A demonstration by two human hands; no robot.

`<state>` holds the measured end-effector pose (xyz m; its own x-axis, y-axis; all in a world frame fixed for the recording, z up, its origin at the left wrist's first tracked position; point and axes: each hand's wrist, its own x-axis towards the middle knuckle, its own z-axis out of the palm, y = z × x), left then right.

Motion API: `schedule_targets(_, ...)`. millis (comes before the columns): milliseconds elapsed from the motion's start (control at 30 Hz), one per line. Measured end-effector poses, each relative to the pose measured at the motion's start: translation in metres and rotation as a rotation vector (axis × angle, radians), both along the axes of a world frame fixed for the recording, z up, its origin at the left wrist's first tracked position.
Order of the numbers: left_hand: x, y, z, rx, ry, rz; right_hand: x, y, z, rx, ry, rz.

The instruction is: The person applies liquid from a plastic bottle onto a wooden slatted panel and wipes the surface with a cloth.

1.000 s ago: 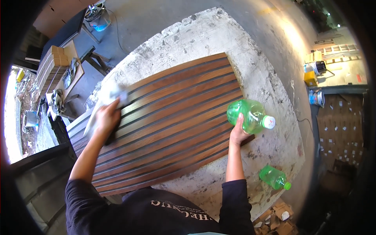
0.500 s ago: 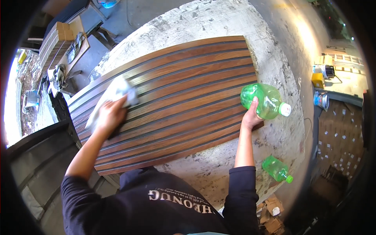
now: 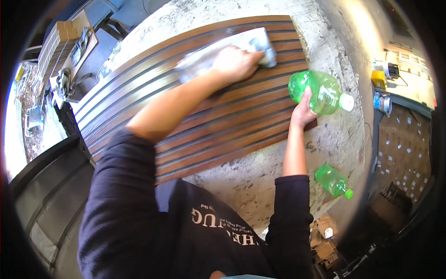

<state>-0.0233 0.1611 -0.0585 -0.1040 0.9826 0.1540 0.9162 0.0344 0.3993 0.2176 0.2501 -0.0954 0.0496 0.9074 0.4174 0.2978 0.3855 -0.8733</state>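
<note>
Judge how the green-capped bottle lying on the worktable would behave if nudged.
The green-capped bottle would probably roll, since its rounded body lies on its side. It is likely light: no liquid shows plainly through its translucent green plastic.

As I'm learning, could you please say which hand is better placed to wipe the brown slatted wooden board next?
Probably the left hand: it holds a white cloth on the board; the right hand grips a rounded green plastic bottle.

The left hand has swept the flat whitish cloth from the brown slatted wooden panel's left part to its far right.
</note>
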Motion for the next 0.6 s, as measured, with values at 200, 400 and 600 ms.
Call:
schedule_targets(200, -0.067, -0.295, 0.016, -0.165, 0.041, -0.116, 0.009, 0.003, -0.009, 0.089, -0.003, -0.039)
schedule_targets(400, -0.043, -0.218, 0.0, 0.044, 0.017, -0.366, -0.013, -0.006, 0.003, 0.073, -0.024, -0.072)
schedule_targets(600, 0.037, -0.033, -0.007, 0.162, -0.01, -0.114, -0.013, 0.008, 0.013, 0.134, -0.09, -0.034)
